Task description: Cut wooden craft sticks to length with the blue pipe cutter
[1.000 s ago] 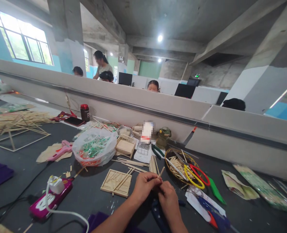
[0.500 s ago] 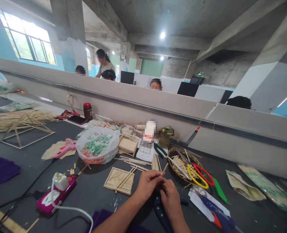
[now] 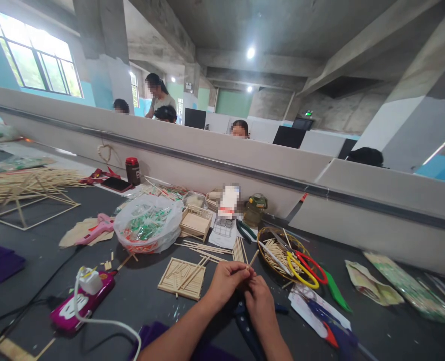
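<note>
A short thin wooden stick points up and to the right from between my two hands, which meet fingertip to fingertip. My left hand pinches it between thumb and forefinger. Curled against those fingertips, my right hand is closed at the stick's lower part, which the fingers hide. Beneath my right hand and wrist lies a tool with dark blue handles; its head is largely covered. To the left of my hands, a square wooden stick panel has several loose sticks lying across it.
Beyond my right hand stands a basket with short sticks and scissors. A plastic bag of wrapped pieces, a pink glue gun and a purple power strip with a white cable lie left. A low partition runs behind.
The whole view has shifted slightly, so things on the table appear a little farther left. My hands stay together at the stick, with only small finger movement.
</note>
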The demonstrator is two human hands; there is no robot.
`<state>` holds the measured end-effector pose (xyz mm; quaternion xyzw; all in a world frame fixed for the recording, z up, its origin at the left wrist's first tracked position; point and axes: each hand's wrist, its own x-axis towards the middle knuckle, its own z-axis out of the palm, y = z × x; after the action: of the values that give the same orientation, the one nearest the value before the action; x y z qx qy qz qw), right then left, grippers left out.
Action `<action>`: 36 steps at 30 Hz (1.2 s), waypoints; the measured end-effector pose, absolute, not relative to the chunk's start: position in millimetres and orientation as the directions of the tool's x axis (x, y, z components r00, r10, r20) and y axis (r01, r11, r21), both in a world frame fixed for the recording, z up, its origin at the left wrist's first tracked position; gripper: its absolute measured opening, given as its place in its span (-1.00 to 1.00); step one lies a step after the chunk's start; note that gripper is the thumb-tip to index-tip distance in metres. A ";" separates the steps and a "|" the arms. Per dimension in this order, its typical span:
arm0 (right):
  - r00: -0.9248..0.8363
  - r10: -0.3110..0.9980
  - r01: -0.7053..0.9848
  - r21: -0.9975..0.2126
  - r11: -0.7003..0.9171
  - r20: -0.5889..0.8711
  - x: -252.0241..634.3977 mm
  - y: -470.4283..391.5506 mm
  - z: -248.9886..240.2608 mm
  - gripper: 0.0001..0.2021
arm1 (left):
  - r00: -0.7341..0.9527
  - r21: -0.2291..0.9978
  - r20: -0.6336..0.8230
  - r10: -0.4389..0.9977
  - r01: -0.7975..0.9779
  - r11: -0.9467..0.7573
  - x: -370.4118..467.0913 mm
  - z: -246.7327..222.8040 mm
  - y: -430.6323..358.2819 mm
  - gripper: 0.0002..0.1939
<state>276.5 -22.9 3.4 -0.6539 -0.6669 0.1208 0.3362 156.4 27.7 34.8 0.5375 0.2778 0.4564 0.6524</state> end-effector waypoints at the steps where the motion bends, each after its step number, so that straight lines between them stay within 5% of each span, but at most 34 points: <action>1: 0.078 0.957 0.794 -0.598 0.110 0.280 275.6 -23.7 5.6 -0.70 | 0.428 0.957 0.121 0.896 -0.291 0.009 156.5 34.9 28.3 -0.77; 12: -0.067 0.995 0.832 -0.545 0.099 0.078 308.7 -56.0 45.1 -0.64 | 0.335 0.961 0.151 0.930 -0.272 -0.058 145.1 33.4 41.7 -0.78; 17: -0.068 0.994 0.922 -0.385 0.028 -0.088 303.9 -71.3 39.7 -0.17 | 0.399 0.966 0.209 0.893 -0.224 -0.125 151.2 32.8 39.9 -0.88; 20: -0.034 0.990 0.965 -0.264 -0.002 -0.135 293.9 -72.5 34.6 -0.08 | 0.406 0.966 0.197 0.892 -0.236 -0.106 151.3 31.9 42.4 -0.90; 29: -0.100 0.994 0.971 -0.224 0.090 -0.037 284.9 -71.6 44.9 -0.36 | 0.321 0.949 -0.016 0.947 -0.292 0.115 129.0 44.3 53.7 -0.70; 36: 0.113 0.933 0.943 -0.333 0.008 0.342 323.2 -59.5 37.1 -0.42 | 0.499 0.935 -0.102 0.860 -0.246 0.254 109.7 56.6 52.9 -0.61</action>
<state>323.2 -59.5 37.1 -0.7042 -0.6659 -0.0100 0.2461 109.7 52.9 56.6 0.4761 0.3225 0.3825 0.7232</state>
